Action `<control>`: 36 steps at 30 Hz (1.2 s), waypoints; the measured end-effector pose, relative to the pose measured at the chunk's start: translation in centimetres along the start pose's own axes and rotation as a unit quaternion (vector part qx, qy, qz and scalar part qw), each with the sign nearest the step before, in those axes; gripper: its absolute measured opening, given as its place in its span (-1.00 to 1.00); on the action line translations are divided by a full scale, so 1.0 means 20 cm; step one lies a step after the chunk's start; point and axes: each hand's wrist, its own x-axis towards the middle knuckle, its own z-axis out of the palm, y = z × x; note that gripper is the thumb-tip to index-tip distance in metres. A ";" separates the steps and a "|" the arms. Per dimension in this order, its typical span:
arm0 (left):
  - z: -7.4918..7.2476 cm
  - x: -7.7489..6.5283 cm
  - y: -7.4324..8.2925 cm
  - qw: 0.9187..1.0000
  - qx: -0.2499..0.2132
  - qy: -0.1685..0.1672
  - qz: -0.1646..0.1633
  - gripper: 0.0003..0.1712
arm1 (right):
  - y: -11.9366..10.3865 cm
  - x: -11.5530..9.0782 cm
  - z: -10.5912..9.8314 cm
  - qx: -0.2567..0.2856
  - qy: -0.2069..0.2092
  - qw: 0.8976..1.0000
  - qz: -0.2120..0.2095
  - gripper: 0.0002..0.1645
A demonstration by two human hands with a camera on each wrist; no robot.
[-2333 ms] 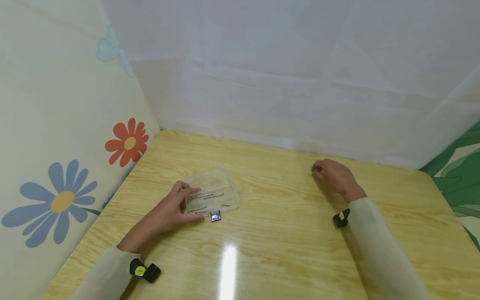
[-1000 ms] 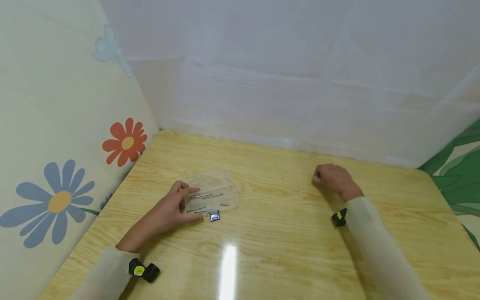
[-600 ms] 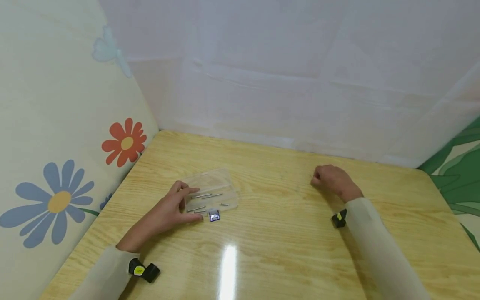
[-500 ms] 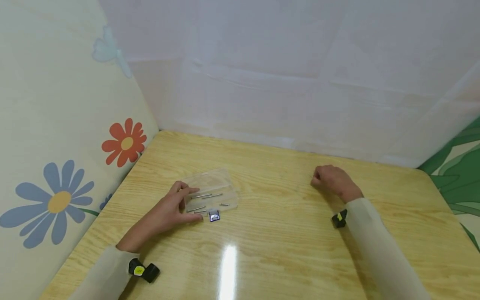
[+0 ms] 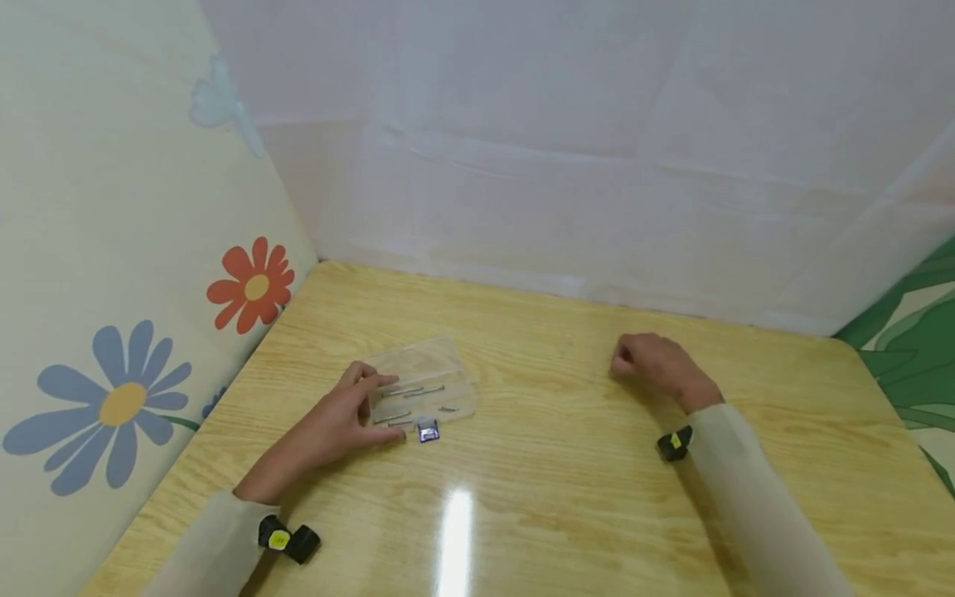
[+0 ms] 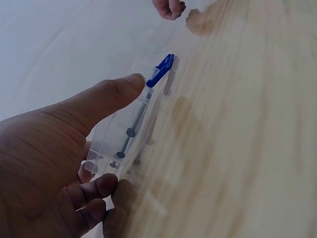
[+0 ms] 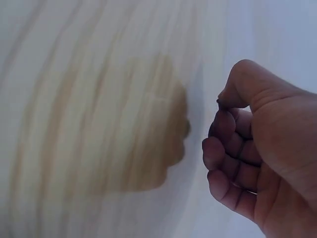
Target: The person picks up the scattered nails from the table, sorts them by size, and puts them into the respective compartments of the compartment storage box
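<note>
A flat clear plastic box [image 5: 429, 361] lies on the table at left, with several metal nails [image 5: 424, 391] visible inside. A blue latch [image 5: 429, 430] sits at its near edge, angled outward in the left wrist view. My left hand [image 5: 339, 423] grips the box's left end, thumb along the near side and fingers at the far side. Whether the lid is open I cannot tell. Well to the right, my right hand [image 5: 660, 365] is held just above the table with fingers curled. In the right wrist view its thumb and forefinger pinch a tiny dark piece [image 7: 218, 102], mostly hidden.
The wooden table [image 5: 537, 464] carries a bright light reflection near its front. A white cloth wall [image 5: 522, 166] borders the back edge. A flower-printed wall [image 5: 67, 249] stands at left, and green leaf print [image 5: 925, 332] at right.
My right hand has turned at the wrist and shifted slightly left and toward me. My left hand and the box stay where they were; the view wavers a little.
</note>
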 end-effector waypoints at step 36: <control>-0.01 -0.01 0.01 1.000 -0.005 0.000 -0.004 -0.08 | -0.76 0.16 0.10 0.003 0.008 0.978 -0.209 -0.82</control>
